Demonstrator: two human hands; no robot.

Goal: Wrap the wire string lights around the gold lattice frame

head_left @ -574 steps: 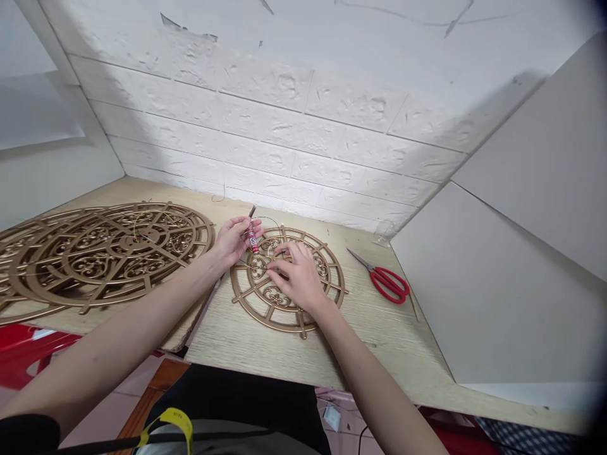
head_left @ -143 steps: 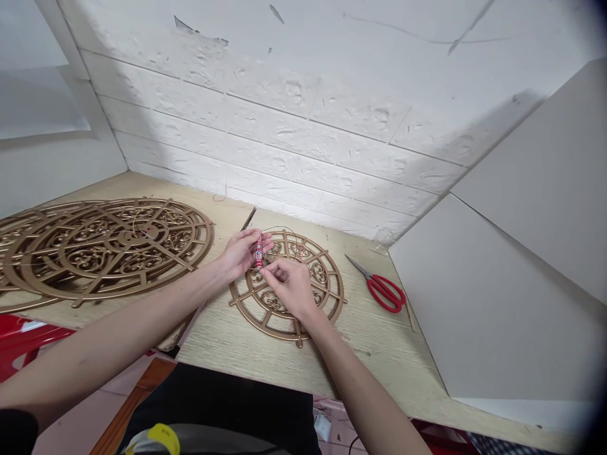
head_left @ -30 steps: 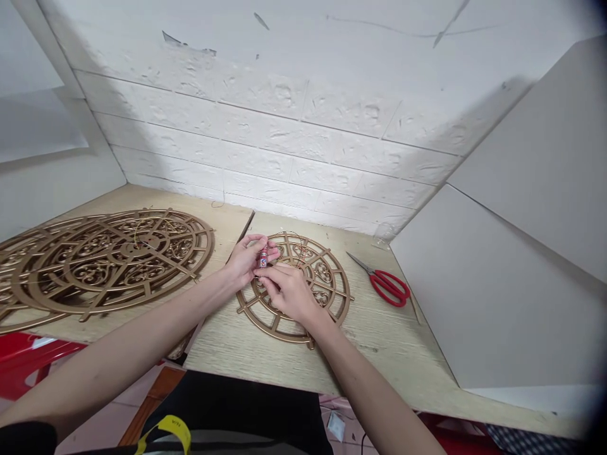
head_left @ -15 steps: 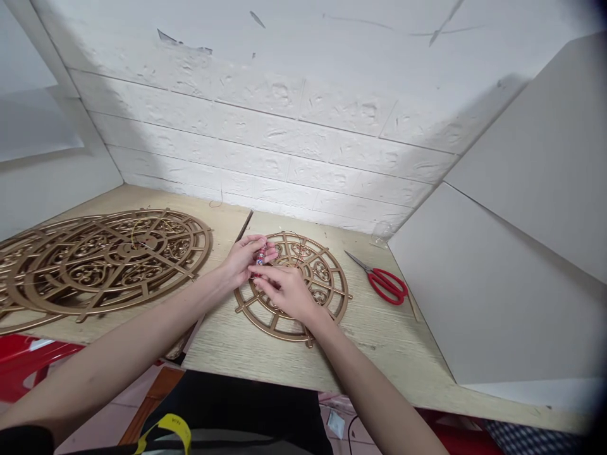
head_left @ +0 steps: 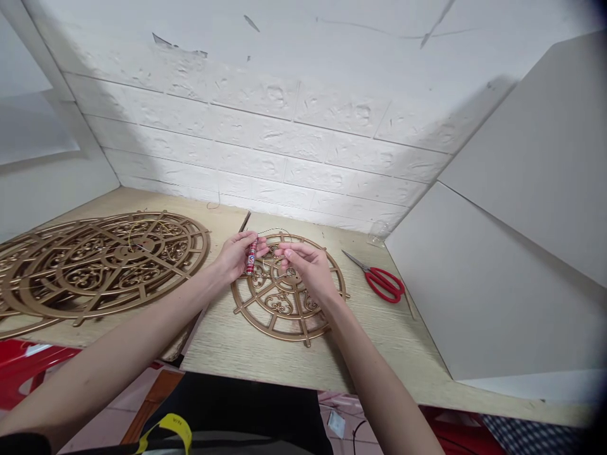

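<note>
My left hand [head_left: 236, 254] is closed on a slim red battery [head_left: 251, 256], thumb and index at its upper end, the lower end pointing toward me. From near its top a thin dark wire [head_left: 279, 230] arcs over to my right hand [head_left: 306, 265]. The right thumb and fingertips are pinched together, seemingly on this wire, just right of the battery. Below both hands a round gold openwork frame [head_left: 279, 330] with scroll ornaments lies flat on the table. Thin wire also loops near the frame's hub [head_left: 294, 276].
Several larger gold round frames [head_left: 118, 306] lie stacked at the left, with a yellow wire [head_left: 130, 237] on top. Red-handled scissors [head_left: 385, 285] lie at the right, beside a white panel [head_left: 450, 284]. A clear plastic piece [head_left: 379, 232] sits by the white brick wall [head_left: 265, 133].
My right hand has left the battery's lower end and moved right, fingertips now pinched apart from it. The left hand still holds the battery, now more exposed. The view has shifted slightly.
</note>
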